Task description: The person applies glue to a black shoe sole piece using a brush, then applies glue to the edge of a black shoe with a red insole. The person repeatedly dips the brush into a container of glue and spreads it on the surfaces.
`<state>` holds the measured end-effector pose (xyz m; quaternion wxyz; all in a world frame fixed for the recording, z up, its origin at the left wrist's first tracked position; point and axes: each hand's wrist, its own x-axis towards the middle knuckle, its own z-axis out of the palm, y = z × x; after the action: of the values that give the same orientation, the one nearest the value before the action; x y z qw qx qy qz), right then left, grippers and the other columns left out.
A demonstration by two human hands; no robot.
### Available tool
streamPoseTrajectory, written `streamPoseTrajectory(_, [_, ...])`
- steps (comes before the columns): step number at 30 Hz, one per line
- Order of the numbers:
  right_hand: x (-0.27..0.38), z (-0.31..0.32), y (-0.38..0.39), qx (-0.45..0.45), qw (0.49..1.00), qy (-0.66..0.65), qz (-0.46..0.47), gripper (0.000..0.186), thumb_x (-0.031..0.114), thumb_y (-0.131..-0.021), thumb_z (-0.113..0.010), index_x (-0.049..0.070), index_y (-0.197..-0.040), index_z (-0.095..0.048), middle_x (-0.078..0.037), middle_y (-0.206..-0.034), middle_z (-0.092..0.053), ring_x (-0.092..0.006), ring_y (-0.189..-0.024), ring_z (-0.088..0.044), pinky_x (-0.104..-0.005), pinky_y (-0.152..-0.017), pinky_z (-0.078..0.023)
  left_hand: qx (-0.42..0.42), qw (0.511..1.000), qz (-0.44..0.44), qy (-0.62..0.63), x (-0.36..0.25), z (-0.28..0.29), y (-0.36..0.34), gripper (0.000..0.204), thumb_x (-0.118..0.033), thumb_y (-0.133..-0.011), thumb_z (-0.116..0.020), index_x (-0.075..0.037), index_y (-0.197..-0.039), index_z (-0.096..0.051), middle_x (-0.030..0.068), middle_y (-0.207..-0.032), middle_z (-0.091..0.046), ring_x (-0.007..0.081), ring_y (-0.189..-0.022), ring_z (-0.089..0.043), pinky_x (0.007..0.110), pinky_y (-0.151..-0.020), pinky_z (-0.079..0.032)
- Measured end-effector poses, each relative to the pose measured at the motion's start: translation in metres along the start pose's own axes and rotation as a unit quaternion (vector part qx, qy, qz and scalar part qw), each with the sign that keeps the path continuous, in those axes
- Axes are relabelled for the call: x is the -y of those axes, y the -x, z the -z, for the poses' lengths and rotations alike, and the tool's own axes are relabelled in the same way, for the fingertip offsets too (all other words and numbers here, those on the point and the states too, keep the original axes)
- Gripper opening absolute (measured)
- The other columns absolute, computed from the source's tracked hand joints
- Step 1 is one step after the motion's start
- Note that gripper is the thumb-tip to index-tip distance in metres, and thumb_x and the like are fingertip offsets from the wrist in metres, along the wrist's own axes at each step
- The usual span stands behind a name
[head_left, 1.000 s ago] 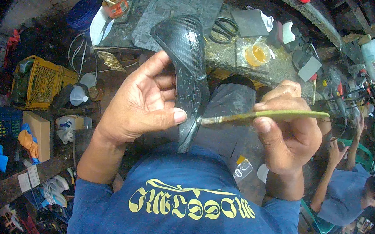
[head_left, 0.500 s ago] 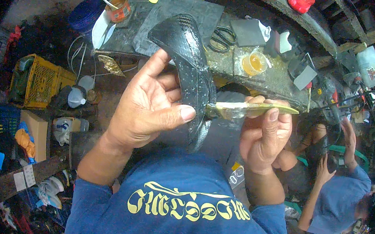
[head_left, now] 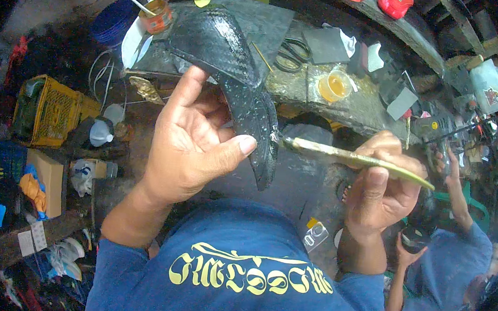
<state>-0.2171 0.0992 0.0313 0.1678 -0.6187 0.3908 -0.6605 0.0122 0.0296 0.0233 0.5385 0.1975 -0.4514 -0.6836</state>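
A curved, glossy black part with a carbon-fibre weave (head_left: 224,43) is raised in front of me, above the near edge of the bench. My left hand (head_left: 186,146) grips it from the left, thumb on the near face and a fingertip at its edge; the other fingers are partly hidden behind it. Pale specks dot its lower arm. In my right hand (head_left: 388,191), pinched between thumb and fingers, is a paintbrush (head_left: 328,151) with a yellow-green handle. Its dark bristles point left at the part's right edge; whether they touch, I cannot tell.
On the bench are a clear cup of amber liquid (head_left: 334,87), black-handled scissors (head_left: 294,54), a grey sheet (head_left: 272,21) and an orange tin (head_left: 156,18) with a stick. A yellow crate (head_left: 53,113) stands left. At the right, a co-worker (head_left: 446,267) holds a dark round object.
My right hand and the brush have moved right, the handle end now tilted lower. The black part has turned and shifted slightly left. The co-worker's arms have changed position.
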Motion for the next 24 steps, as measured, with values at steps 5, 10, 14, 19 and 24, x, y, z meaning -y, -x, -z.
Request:
streamPoseTrajectory(5, [0.005, 0.003, -0.018, 0.023, 0.997, 0.068, -0.002, 0.016, 0.009, -0.089, -0.069, 0.001, -0.1, -0.061, -0.012, -0.091, -0.065, -0.0219, -0.085, -0.06, -0.033, -0.077, -0.048, 0.017, 0.999, -0.038, -0.012, 0.001, -0.004, 0.004, 0.087, 0.013, -0.078, -0.067, -0.005, -0.151, -0.023, 0.0148, -0.132, -0.05, 0.0244, -0.12, -0.054, 0.041, -0.101, -0.048])
streamPoseTrajectory(10, [0.003, 0.001, -0.031, 0.042, 0.998, 0.054, -0.01, 0.016, 0.006, -0.087, -0.07, 0.0, -0.1, -0.063, -0.012, -0.095, -0.067, -0.0228, -0.09, -0.059, -0.0341, -0.084, -0.046, 0.046, 0.996, -0.018, -0.072, -0.004, 0.001, 0.005, 0.089, 0.012, -0.077, -0.068, -0.005, -0.152, -0.023, 0.0127, -0.132, -0.051, 0.022, -0.115, -0.057, 0.037, -0.095, -0.05])
streamPoseTrajectory(14, [0.003, 0.0, -0.037, 0.085, 0.994, 0.069, 0.007, 0.018, 0.005, -0.087, -0.071, 0.0, -0.102, -0.063, -0.011, -0.097, -0.067, -0.0224, -0.092, -0.059, -0.0338, -0.086, -0.045, 0.053, 0.995, -0.003, -0.083, -0.005, 0.002, 0.007, 0.092, 0.012, -0.076, -0.068, -0.007, -0.153, -0.021, 0.0119, -0.131, -0.052, 0.0202, -0.113, -0.058, 0.035, -0.093, -0.051])
streamPoseTrajectory(19, [0.004, -0.001, -0.038, 0.11, 0.99, 0.085, -0.017, 0.019, 0.006, -0.087, -0.071, -0.001, -0.104, -0.063, -0.01, -0.098, -0.066, -0.0206, -0.092, -0.058, -0.0321, -0.085, -0.045, 0.08, 0.994, -0.021, -0.069, -0.003, 0.004, 0.005, 0.095, 0.012, -0.076, -0.068, -0.007, -0.155, -0.018, 0.0122, -0.133, -0.051, 0.0203, -0.115, -0.056, 0.035, -0.093, -0.051])
streamPoseTrajectory(24, [0.006, -0.002, -0.035, 0.104, 0.991, 0.046, -0.069, 0.018, 0.007, -0.089, -0.07, -0.001, -0.103, -0.063, -0.009, -0.098, -0.065, -0.0191, -0.093, -0.058, -0.0301, -0.085, -0.045, 0.05, 0.998, 0.012, -0.047, -0.004, 0.001, 0.008, 0.095, 0.012, -0.076, -0.067, -0.007, -0.155, -0.017, 0.0131, -0.138, -0.047, 0.0215, -0.119, -0.054, 0.036, -0.093, -0.051])
